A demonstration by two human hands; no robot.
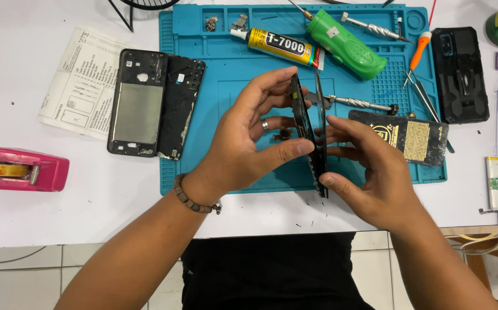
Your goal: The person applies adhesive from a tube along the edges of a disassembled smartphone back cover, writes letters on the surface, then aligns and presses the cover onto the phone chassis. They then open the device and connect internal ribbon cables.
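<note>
Above the blue work mat (226, 86), both hands hold thin black phone parts on edge. My left hand (249, 138), with a ring and a bead bracelet, grips a black phone frame (299, 112) between thumb and fingers. My right hand (369, 169) holds a flat black screen panel (320, 143) just right of the frame, thumb at its lower end. The two parts stand nearly parallel, close together and slightly apart at the top.
On the mat lie a yellow glue tube (277, 46), a green tool (346, 45), metal bits (355, 103) and a black-and-gold battery (404, 138). Left are two phone shells (154, 103), a paper sheet (79, 80) and a pink tape dispenser (16, 169). Right is a black case (460, 74).
</note>
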